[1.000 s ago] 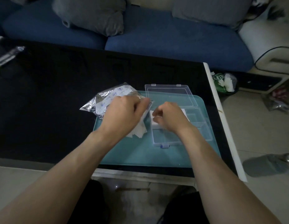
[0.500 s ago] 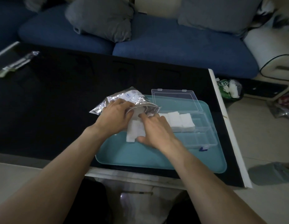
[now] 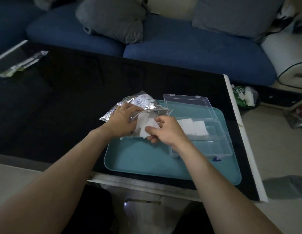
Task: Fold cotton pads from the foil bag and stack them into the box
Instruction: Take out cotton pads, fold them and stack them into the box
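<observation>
A crinkled silver foil bag (image 3: pixel 143 103) lies on the left edge of a teal tray (image 3: pixel 147 166). My left hand (image 3: pixel 121 120) grips the bag at its open mouth. White cotton pads (image 3: pixel 141 125) stick out of the opening. My right hand (image 3: pixel 165 130) pinches one white pad (image 3: pixel 151 130) at the bag's mouth. To the right, a clear plastic box (image 3: pixel 219 146) stands on the tray with its lid (image 3: pixel 189 105) swung open towards the back. Folded white pads (image 3: pixel 192 127) fill its rear compartment.
The tray lies on a black glass table (image 3: pixel 62 102) with a white right edge. A foil wrapper (image 3: pixel 23 63) lies at the far left of the table. A blue sofa (image 3: pixel 180 46) with grey cushions runs behind. Bags of rubbish (image 3: pixel 245 97) sit on the floor to the right.
My right hand left the box, reached to the bag's mouth and now draws a pad out. The left hand shifted to hold the bag open. The camera has tilted slightly.
</observation>
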### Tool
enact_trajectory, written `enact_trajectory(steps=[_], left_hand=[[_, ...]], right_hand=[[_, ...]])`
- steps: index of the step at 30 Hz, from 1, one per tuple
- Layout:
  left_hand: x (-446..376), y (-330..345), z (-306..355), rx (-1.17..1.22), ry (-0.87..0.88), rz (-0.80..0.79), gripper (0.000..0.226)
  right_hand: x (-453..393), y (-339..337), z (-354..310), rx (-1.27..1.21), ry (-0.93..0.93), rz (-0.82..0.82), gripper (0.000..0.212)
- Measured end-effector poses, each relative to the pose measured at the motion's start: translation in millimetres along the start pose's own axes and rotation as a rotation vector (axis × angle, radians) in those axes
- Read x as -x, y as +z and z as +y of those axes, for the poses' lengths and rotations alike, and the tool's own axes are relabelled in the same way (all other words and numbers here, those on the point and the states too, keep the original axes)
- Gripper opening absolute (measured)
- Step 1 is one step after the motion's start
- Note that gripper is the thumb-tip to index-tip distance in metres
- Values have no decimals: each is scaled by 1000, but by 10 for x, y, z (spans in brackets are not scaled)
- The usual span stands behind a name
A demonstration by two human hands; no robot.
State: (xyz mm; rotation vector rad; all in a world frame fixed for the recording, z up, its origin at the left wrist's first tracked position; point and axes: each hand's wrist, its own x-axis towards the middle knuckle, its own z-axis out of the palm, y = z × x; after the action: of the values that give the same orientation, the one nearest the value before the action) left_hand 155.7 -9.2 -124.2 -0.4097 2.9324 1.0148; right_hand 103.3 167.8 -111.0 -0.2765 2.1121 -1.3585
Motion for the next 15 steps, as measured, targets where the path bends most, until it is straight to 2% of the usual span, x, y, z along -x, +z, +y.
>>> enact_trajectory(steps=[4,6,8,10,13,15], left_hand=[[20,27,63,-55,2,13,44],[16,43,76,-67,3,16,43],[0,38,67,-41,8,27,41],[-11,6,57,39,16,44,37],[-15,-41,66,101,35,65,30],[-11,-57,87,96,29,73,24]], right_hand=[[10,92,-31,-240,39,-93,47],[1,131,-29,-263,10,-116,47],[-18,163,-27,-231,-30,-110,38],[-54,170,-13,-104,-69,-45,25],[-190,146,89,229,-123,141,20],[-259,133,127,402,-158,253,27]])
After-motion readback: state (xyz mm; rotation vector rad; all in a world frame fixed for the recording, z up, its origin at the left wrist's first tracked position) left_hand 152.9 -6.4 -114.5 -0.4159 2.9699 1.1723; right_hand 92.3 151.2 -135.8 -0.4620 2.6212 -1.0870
